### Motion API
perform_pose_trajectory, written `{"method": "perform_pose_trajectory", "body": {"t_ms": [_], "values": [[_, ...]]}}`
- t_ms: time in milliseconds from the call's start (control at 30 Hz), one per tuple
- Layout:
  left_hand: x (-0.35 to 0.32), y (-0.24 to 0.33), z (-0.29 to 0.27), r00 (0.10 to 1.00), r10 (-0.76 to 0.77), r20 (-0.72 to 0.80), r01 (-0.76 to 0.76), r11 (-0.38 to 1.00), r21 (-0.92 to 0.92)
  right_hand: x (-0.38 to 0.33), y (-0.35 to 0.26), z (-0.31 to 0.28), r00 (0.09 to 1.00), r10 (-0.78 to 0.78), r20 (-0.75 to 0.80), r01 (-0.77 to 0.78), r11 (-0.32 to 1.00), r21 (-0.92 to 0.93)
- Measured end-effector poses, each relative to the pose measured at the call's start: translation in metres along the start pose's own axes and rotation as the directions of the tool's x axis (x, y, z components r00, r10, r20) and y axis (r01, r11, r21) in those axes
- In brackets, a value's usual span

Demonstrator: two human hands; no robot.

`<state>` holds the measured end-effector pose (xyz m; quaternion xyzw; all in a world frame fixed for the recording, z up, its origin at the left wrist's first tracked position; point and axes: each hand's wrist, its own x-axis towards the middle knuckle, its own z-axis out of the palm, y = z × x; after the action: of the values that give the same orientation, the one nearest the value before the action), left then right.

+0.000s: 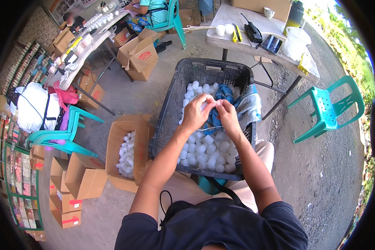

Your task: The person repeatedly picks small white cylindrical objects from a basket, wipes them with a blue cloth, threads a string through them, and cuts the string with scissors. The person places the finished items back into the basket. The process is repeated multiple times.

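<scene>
My left hand (197,111) is closed, its fingers curled around a small white candle (204,106) that is mostly covered by them. Close against it, my right hand (228,117) pinches with thumb and forefinger at the candle's end; what is between those fingertips is too small to make out. A thin white string (209,128) loops down below both hands. Under them stands a black plastic basket (162,121), holding many short white candles (207,152). Blue cloth (224,92) and a grey-white towel (250,103) lie in the basket and over its right rim.
Left of the basket, an open cardboard box (114,139) holds more white pieces. Ahead, a table (246,48) bears a radio (251,31), a phone (272,44) and a yellow cutter (237,33). A green chair (331,109) stands right. Two people sit at the far-left table.
</scene>
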<state>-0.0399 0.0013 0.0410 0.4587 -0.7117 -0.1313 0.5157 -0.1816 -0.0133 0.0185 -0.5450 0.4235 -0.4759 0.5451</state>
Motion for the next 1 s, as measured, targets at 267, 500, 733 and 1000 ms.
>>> {"method": "perform_pose_trajectory", "body": {"t_ms": [267, 500, 733, 1000], "values": [[-0.001, 0.000, 0.000, 0.999, -0.042, 0.026, 0.042, 0.999, -0.033, -0.004, -0.006, 0.000, 0.972, -0.227, -0.056, 0.208, 0.948, -0.239], [-0.003, -0.004, 0.004, 0.987, -0.132, 0.093, 0.146, 0.977, -0.156, -0.005, -0.015, 0.000, 0.955, -0.297, 0.010, 0.282, 0.893, -0.351], [-0.004, -0.011, 0.005, 0.953, -0.263, 0.153, 0.303, 0.861, -0.409, -0.008, -0.018, 0.001, 0.976, -0.206, 0.066, 0.212, 0.973, -0.088], [0.003, -0.006, 0.001, 0.959, -0.247, 0.138, 0.279, 0.751, -0.598, -0.008, -0.020, 0.002, 0.979, -0.179, 0.097, 0.168, 0.979, 0.116]]}}
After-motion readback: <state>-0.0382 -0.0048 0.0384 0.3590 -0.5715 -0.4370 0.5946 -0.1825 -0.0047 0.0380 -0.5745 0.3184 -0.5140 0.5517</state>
